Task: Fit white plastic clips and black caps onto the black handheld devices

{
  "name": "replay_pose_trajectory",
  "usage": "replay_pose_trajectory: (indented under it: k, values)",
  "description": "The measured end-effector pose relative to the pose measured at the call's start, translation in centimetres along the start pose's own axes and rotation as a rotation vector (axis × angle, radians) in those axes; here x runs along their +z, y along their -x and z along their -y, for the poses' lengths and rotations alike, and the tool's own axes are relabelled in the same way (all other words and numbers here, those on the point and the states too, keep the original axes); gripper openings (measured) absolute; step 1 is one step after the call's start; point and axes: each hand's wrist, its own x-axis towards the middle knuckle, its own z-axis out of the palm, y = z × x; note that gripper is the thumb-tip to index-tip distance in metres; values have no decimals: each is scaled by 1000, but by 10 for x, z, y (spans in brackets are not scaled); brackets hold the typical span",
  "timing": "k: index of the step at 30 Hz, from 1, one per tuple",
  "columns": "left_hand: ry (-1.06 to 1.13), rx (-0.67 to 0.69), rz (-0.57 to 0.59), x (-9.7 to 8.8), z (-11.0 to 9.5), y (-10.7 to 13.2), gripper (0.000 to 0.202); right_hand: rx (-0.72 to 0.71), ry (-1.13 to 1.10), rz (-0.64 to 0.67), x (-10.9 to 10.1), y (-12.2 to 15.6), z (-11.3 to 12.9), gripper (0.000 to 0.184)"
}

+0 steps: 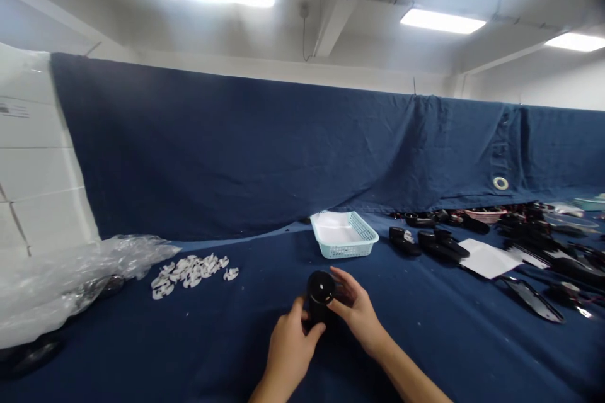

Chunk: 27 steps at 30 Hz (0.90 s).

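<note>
A black cylindrical part (321, 288) with a round, glossy top stands roughly upright at the front middle of the table. My left hand (289, 346) wraps round its lower left side, thumb in front. On the upper right side, my right hand (358, 313) grips it near the rim between thumb and fingers. The lower end is partly hidden by my left hand and dark against the cloth. Beyond my hands sits a light blue plastic basket (347, 250) with a white lining. To the left lies a loose pile of small white plastic parts (189, 271).
A clear plastic bag (118, 258) with dark items lies at the left edge. On the right are black molded parts (439, 245), a white sheet (489, 258) and many more dark pieces. A blue cloth (236, 157) hangs behind the table, with a tape roll (500, 184) against it.
</note>
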Motion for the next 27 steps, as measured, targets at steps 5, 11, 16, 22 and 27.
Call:
replay_pose_trajectory:
  k: [5,11,16,22,27]
  values:
    - [85,-6,39,-3,-2,0,40,23,70,70,3,2,0,57]
    - [55,-14,22,-4,-7,3,43,33,66,138,10,7,3,48]
    - [32,-11,23,-4,-7,5,44,34,34,145,11,7,9,45]
    - [94,-22,13,-4,-12,6,38,135,11,88,8,6,10,44]
    - [222,-62,22,-1,-12,4,36,205,-26,54,6,7,6,35]
